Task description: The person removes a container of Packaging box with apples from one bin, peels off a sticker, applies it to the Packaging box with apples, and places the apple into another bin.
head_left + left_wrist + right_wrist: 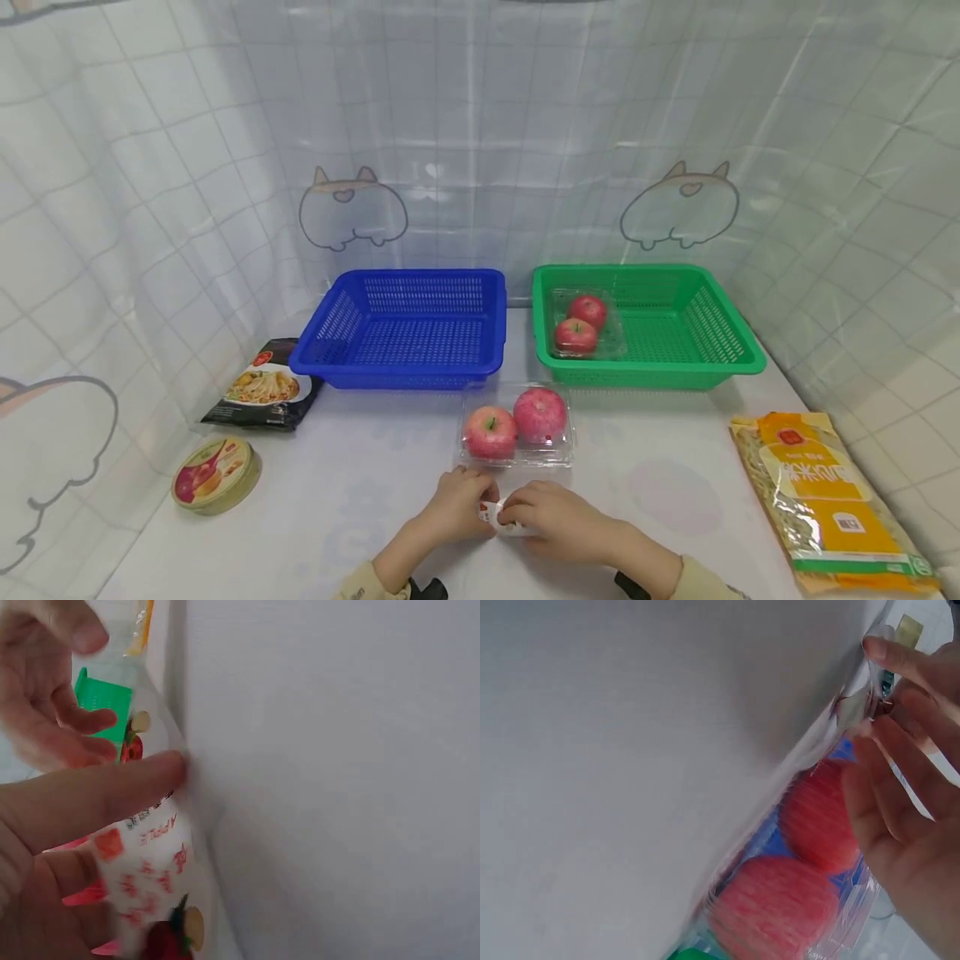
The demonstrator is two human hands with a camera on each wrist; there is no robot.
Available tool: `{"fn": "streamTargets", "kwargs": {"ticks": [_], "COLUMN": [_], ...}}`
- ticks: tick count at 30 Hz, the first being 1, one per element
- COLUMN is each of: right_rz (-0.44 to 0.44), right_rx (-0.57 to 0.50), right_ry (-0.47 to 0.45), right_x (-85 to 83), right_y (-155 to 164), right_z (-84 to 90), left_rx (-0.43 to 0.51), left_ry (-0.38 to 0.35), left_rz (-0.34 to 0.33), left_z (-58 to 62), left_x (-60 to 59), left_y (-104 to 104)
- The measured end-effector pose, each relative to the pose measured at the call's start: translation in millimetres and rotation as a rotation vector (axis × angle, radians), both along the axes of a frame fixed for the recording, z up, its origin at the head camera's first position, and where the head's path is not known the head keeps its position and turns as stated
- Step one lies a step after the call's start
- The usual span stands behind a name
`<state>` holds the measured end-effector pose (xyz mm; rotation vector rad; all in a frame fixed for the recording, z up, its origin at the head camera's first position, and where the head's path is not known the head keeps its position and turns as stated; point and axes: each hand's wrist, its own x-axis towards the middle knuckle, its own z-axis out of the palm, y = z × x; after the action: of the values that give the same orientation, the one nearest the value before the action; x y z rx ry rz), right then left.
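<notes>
Both hands are at a white strip of apple stickers [157, 855], printed with red lettering and apple pictures. My left hand [459, 504] pinches it, with the thumb [112, 796] lying along its face. My right hand [558, 521] has its fingers curled at the strip's other end in the head view; its exact contact is partly hidden. Just beyond the hands stands a clear plastic box [551, 457] holding two red apples [540, 415]. The right wrist view shows these apples [772, 907] blurred, beside the strip.
A blue basket [405, 382] stands at the back left. In the green basket [660, 377] at the back right lies another clear box with two apples [576, 337]. A black food packet [262, 387] and a round tin [216, 475] are at left, a yellow noodle bag [832, 500] at right.
</notes>
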<state>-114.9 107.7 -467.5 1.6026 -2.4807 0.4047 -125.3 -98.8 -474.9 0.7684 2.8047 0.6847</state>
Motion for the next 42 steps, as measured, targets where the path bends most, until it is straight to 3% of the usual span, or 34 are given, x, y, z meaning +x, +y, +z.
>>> {"fn": "streamTargets", "kwargs": {"ticks": [4,12,18,22,29,35,42], "right_rz": [0.003,-0.031,-0.013,0.004,-0.004,0.017,0.039], "right_rx": [-0.08,-0.154,-0.224,-0.252,-0.196,-0.268,-0.3], "right_ry": [0.05,0.154,0.183,0.18,0.188,0.168,0.098], "right_x": [-2.0,-2.8,-3.3,-3.8,-3.2,-5.0,-7.9], "right_y": [-6,-11,-10,-9,-8,-9,-8], "right_z": [-1.9,-1.5,2.5,5.5,7.3,9.0,12.0], "left_rx": [0.156,0.491,0.56,0.569,0.571,0.567,0.539], "left_ry": [-0.191,-0.619,-0.808,-0.856,-0.893,-0.892,-0.835], "left_rz": [0.013,-0.067,-0.116,-0.134,-0.164,-0.146,-0.102], "left_z": [2.8,8.4,8.8,10.5,12.3,13.6,11.5], "left_x": [-1.0,-6.2,-8.6,-10.3,-13.3,-15.4,-17.0], "left_y": [-3,-14,-22,-26,-27,-28,-31]}}
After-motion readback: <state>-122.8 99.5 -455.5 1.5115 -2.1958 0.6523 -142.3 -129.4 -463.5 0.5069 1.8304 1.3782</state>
